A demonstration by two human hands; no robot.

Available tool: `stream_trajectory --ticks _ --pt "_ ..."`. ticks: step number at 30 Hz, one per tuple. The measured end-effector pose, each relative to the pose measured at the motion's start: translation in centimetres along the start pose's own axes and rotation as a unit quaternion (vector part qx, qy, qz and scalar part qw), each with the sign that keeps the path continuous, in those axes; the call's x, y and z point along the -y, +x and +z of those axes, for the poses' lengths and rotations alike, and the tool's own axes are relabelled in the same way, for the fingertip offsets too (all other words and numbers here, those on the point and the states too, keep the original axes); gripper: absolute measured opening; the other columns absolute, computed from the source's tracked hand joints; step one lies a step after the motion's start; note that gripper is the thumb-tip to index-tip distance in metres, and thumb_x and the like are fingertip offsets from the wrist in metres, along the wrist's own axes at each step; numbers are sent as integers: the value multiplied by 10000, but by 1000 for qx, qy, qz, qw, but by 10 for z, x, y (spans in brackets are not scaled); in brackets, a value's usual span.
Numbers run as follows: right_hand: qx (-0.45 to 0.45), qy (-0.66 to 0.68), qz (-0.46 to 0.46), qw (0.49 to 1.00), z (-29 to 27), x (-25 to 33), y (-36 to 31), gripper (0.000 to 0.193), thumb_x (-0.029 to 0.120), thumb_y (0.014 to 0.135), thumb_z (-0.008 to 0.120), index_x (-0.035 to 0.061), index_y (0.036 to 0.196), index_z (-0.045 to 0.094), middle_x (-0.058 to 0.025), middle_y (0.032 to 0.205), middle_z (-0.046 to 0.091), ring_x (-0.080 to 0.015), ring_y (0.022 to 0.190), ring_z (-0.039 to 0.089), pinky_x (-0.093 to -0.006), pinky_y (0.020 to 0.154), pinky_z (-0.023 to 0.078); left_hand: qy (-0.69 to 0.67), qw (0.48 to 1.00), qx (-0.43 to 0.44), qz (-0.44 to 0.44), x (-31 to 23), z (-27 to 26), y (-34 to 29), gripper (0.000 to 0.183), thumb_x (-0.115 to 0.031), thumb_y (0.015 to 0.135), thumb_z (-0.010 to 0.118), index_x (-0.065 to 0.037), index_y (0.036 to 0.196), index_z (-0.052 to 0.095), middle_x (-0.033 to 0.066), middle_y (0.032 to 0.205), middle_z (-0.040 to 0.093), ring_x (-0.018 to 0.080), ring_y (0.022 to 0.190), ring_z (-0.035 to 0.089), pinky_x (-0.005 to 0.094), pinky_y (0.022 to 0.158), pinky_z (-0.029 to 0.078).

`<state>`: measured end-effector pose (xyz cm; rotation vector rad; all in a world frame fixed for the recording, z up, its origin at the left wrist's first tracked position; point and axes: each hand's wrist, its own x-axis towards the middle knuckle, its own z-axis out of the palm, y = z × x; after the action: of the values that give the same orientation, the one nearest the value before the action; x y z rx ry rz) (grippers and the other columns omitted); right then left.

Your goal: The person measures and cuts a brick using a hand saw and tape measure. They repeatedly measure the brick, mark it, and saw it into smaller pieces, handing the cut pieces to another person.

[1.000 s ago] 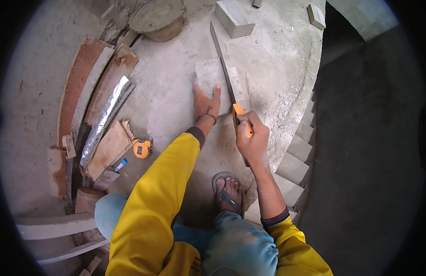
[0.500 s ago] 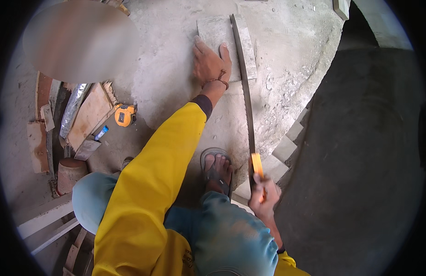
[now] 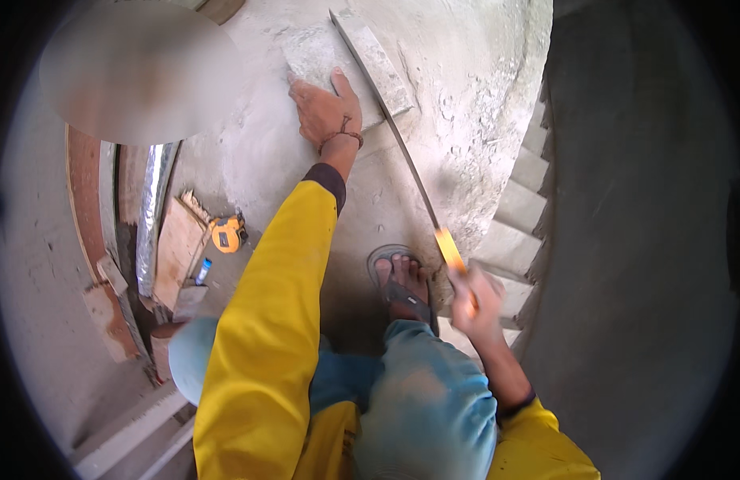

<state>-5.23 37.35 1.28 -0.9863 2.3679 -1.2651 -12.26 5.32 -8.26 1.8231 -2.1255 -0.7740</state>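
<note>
My left hand (image 3: 328, 110) lies with its fingers spread on a flat grey board (image 3: 310, 50) on the floor, pressing near its close edge. A beaded or corded bracelet circles that wrist. My right hand (image 3: 475, 300) is wrapped round the orange handle of a handsaw (image 3: 398, 134), slightly smeared by motion. The long, thin blade runs away from me to the far left, along the line between the board and a narrow grey strip (image 3: 378, 64) on its right. Whether that strip is joined to the board, I cannot tell.
A yellow tape measure (image 3: 227, 234), a small blue-capped tube (image 3: 203, 270), wood offcuts (image 3: 178, 252) and a foil-wrapped length (image 3: 152, 216) lie at the left. My sandalled foot (image 3: 402, 282) stands near the saw handle. Stair steps (image 3: 520, 204) drop along the floor's right edge.
The view has turned, so the board and saw sit further left and slant more. My right hand appears further forward with the saw. My left hand stays on the board.
</note>
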Motion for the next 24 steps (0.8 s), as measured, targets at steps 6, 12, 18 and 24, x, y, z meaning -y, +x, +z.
stream_trajectory --ticks 6,12,18,24 --pt "-9 10 3 1000 38 -9 80 191 40 784 630 59 960 702 -148 759 652 -344 632 655 -402 577 538 36 998 -3 56 4 7 -5 872 -544 988 525 90 1531 273 313 1487 462 440 1257 582 539 1031 480" --pt "-15 44 14 999 35 -15 94 211 76 785 647 74 988 704 -144 781 653 -377 658 643 -429 596 530 49 998 -16 25 1 10 5 858 -558 992 508 87 1517 296 286 1471 484 452 1172 627 547 978 504" --pt "-29 32 -43 998 -21 -23 -32 159 -15 800 581 9 903 699 -58 588 476 -213 453 472 -369 454 389 39 996 -70 47 3 11 14 808 -561 963 541 78 1438 407 288 1387 560 470 1204 608 528 1025 483" --pt "-33 100 14 994 59 -31 93 220 56 807 640 60 1011 724 -156 839 693 -350 727 692 -418 649 562 40 996 -51 54 1 8 14 828 -556 956 555 80 1461 391 291 1400 556 460 1222 605 522 1047 472"
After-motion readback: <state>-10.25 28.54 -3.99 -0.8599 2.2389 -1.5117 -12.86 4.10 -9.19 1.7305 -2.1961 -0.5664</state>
